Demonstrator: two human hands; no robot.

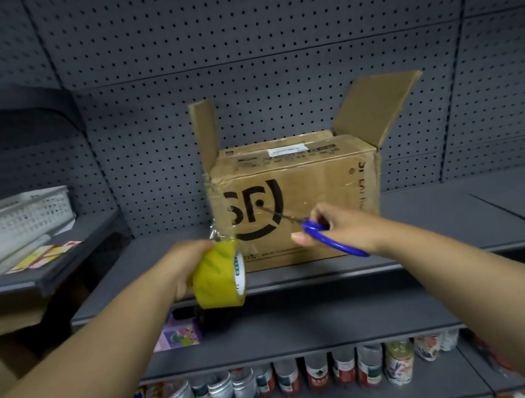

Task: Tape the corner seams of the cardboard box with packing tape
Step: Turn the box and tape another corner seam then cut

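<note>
A brown cardboard box [313,192] with a black logo stands on a grey shelf, two top flaps raised. Clear tape runs down its front left corner seam [217,204] to the yellow tape roll [219,275], which my left hand [185,267] grips just below and in front of that corner. My right hand [337,227] holds blue-handled scissors [325,234] in front of the box's face, blades pointing left and up toward the logo.
The grey shelf [440,226] carries the box, with a pegboard wall behind. A white plastic basket [12,223] and coloured tags sit on the left shelf. Below are a purple packet [180,333] and a row of bottles [309,378].
</note>
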